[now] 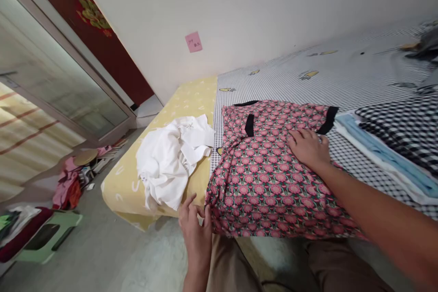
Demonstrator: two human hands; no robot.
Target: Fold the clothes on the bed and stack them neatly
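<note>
A pink floral dress [263, 178] with black trim at its neck and sleeve lies spread on the bed, its lower edge hanging at the front. My right hand [309, 149] rests flat on its right side, just below the black-cuffed sleeve, fingers stretched out. At the dress's left edge is my left hand [195, 224], fingers loosely bent and apart, with the thumb beside the fabric. Whether the thumb touches the cloth I cannot tell. Left of the dress lies a crumpled white garment [167, 155].
Folded light-blue and white cloths [383, 155] and a black-and-white checked cloth [407, 123] lie at the right. The bed has a yellow sheet [196, 91] and a checked sheet [273, 84]. On the floor at left stands a green stool [46, 248] bearing clothes.
</note>
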